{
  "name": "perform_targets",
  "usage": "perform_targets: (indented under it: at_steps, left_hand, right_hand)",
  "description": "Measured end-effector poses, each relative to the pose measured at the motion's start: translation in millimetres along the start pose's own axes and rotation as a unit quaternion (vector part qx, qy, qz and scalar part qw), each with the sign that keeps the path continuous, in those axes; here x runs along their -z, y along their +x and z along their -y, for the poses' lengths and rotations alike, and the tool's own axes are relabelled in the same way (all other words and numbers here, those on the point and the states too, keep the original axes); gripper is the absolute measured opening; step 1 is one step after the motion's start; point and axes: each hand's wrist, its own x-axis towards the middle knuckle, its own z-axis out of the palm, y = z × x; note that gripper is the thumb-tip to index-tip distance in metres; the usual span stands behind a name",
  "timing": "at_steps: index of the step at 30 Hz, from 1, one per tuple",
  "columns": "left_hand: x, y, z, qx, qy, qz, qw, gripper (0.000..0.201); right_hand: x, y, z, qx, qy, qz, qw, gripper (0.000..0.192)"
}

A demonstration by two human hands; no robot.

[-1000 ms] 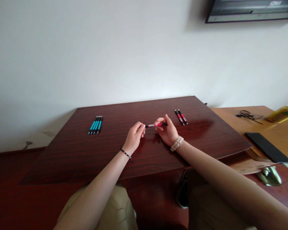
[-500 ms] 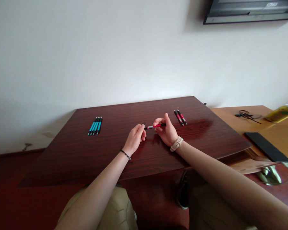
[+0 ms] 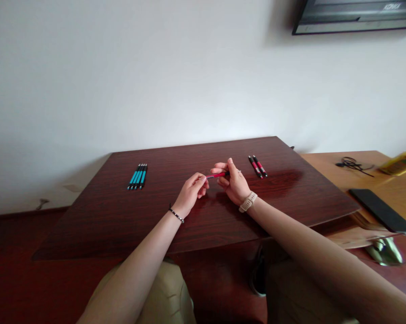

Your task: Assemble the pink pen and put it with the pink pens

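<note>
Over the middle of a dark red-brown wooden board (image 3: 115, 220), my right hand (image 3: 234, 184) grips a red and black pen (image 3: 216, 174) by its right end, pen lying almost level. My left hand (image 3: 191, 193) pinches the pen's left tip between thumb and fingers. Two more red and black pens (image 3: 257, 166) lie side by side to the right of my right hand. Several blue and black pens (image 3: 137, 176) lie in a neat row at the board's left.
A lighter wooden table (image 3: 368, 180) adjoins on the right, carrying a black phone (image 3: 381, 210), a coiled black cable (image 3: 353, 164) and a yellow packet (image 3: 400, 163). A white wall stands behind, with a dark screen (image 3: 354, 15) at top right. My knees are below the board.
My hands have drawn closer together on the red pen; my left fingers now pinch its tip, and my right fingers have curled more over its other end.
</note>
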Motion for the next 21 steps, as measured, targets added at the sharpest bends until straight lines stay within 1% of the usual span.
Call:
perform_targets:
  at_steps: [4,6,10,14,17,21]
  left_hand:
    - [-2.4,0,-1,-0.005,0.017,0.005,1.0,0.033]
    - [-4.0,0,-2,0.0,0.012,0.005,1.0,0.03]
    - [-6.4,1,0,0.01,-0.019,0.007,1.0,0.024]
    - [-9.7,2,0,-0.01,-0.019,-0.002,1.0,0.029]
    - [-15.9,4,-3,-0.03,-0.018,-0.029,0.999,0.033]
    - [-25.4,11,-8,-0.054,-0.068,-0.089,0.992,0.034]
  right_hand:
    - [3,2,-1,-0.013,-0.005,-0.012,1.0,0.056]
    - [4,1,-1,-0.023,-0.022,-0.006,0.999,0.057]
    - [2,-3,-3,-0.02,-0.065,0.027,0.997,0.056]
    - [-3,-7,-3,-0.02,-0.07,0.059,0.996,0.055]
    - [-5,-8,-3,-0.015,-0.058,0.067,0.996,0.05]
    - [-5,-7,-4,0.003,-0.068,0.064,0.996,0.054]
